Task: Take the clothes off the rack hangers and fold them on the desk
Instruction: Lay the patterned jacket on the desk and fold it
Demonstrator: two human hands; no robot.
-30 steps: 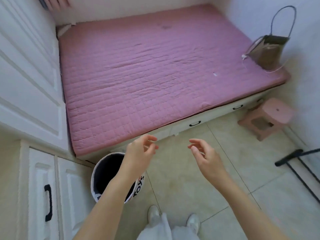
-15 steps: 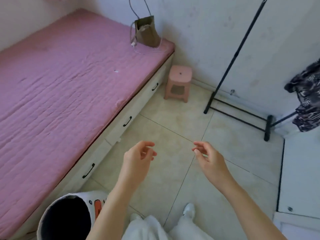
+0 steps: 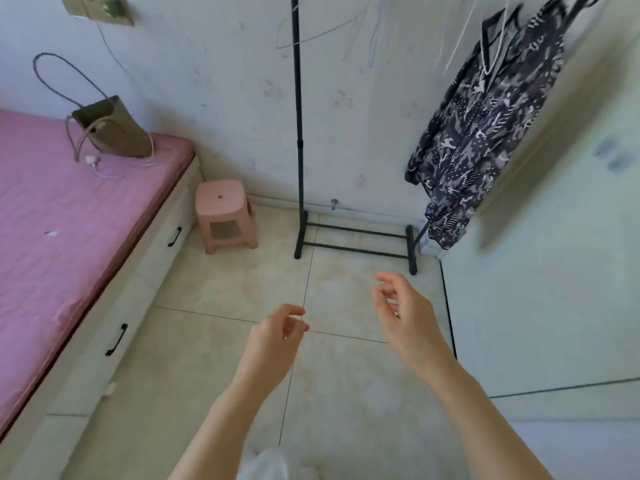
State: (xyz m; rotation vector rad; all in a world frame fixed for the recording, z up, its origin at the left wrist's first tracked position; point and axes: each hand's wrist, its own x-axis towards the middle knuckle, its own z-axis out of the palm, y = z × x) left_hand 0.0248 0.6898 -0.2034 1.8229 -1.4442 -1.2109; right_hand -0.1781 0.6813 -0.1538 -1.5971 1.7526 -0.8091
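Currently, both hands are reaching forward over the tiled floor (image 3: 214, 285) in the lower centre of the frame, and neither one is touching anything. The left hand (image 3: 273, 341) is hanging with its fingers loosely curled, empty; the right hand (image 3: 405, 313), slightly higher and to the right of it, is likewise holding nothing, its fingers relaxed and partly bent. A black clothes rack (image 3: 299, 133) is standing against the white wall at upper centre, its base bars lying on the floor just beyond the hands. A dark patterned garment (image 3: 485, 133) is hanging from the rack at the upper right of the frame, on a hanger (image 3: 493, 50) that is only partly showing, and its hem is reaching down near the rack's right foot. A pink stool (image 3: 223, 213) is standing to the left of the rack, just beside a bed with a pink mattress (image 3: 52, 216) that is filling the left edge. A brown bag (image 3: 110, 129) with a looped handle is sitting on the mattress near the wall, with a white cable (image 3: 138, 168) lying beside it.
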